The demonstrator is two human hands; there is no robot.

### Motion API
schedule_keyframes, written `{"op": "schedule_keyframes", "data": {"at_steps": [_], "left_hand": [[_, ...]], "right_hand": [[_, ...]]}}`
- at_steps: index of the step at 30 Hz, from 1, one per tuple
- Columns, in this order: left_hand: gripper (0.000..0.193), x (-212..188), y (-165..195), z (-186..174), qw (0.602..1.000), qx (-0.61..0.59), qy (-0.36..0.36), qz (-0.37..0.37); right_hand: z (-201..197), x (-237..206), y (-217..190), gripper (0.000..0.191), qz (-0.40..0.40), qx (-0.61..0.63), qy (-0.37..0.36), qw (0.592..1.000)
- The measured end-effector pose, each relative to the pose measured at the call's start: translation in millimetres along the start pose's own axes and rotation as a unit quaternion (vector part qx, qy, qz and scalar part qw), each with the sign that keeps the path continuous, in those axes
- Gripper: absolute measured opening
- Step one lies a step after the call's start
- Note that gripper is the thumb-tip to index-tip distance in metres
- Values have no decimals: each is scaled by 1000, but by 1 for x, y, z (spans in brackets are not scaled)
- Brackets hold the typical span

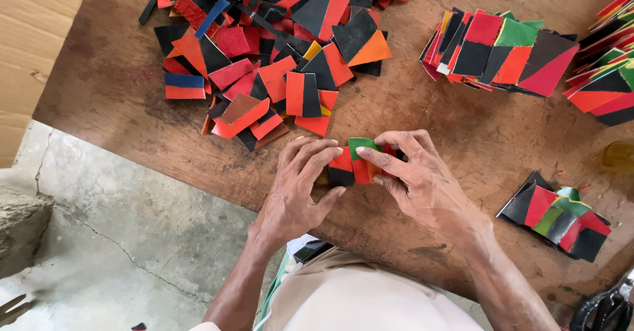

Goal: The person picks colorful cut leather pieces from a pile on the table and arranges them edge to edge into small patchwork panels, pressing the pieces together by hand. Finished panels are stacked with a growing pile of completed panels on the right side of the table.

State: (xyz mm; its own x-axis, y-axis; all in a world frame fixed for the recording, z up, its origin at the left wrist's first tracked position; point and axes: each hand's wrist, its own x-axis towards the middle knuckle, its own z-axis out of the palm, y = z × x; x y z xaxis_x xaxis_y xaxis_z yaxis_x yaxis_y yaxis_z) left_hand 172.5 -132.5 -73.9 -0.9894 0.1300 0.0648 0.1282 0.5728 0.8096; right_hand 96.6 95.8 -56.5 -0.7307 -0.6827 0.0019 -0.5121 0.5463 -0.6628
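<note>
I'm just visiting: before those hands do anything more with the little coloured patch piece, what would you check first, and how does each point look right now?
1. Both hands on the patchwork piece: ok; left hand and right hand pinch it.
2. Piece resting on the wooden table: ok.
3. Loose scrap pile nearby: ok, just behind the hands.
4. Finished stack kept apart: ok, to the right.
5. Pieces stuck fast: cannot tell.

- I see two bare arms, with no sleeves down to the wrists.
- The left hand has no glove and no ring.
- The right hand has no glove too.
- I see light beige cloth over the lap, with a green and white edge beside it.
</note>
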Motion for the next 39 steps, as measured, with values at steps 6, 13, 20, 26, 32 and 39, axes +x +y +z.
{"op": "schedule_keyframes", "data": {"at_steps": [6, 13, 20, 26, 32, 39], "left_hand": [[63, 1, -1, 6, 1000, 9, 11, -9], [64, 3, -5, 10, 1000, 25, 12, -13], [56, 5, -8, 11, 999, 35, 20, 4], [55, 5, -4, 5, 999, 32, 4, -2], [46, 4, -1, 0, 1000, 30, -5, -3], [43, 6, -2, 2, 998, 55, 5, -9]], "right_hand": [[0, 0, 4, 65, 0, 8, -4, 1000], [2, 0, 10, 63, 4, 0, -7, 1000], [4, 2, 11, 62, 1, 2, -9, 1000], [4, 2, 6, 63, -6, -22, -17, 1000], [7, 2, 3, 66, -20, -58, -18, 998], [6, 6, 0, 66, -44, -29, -32, 998]]}}
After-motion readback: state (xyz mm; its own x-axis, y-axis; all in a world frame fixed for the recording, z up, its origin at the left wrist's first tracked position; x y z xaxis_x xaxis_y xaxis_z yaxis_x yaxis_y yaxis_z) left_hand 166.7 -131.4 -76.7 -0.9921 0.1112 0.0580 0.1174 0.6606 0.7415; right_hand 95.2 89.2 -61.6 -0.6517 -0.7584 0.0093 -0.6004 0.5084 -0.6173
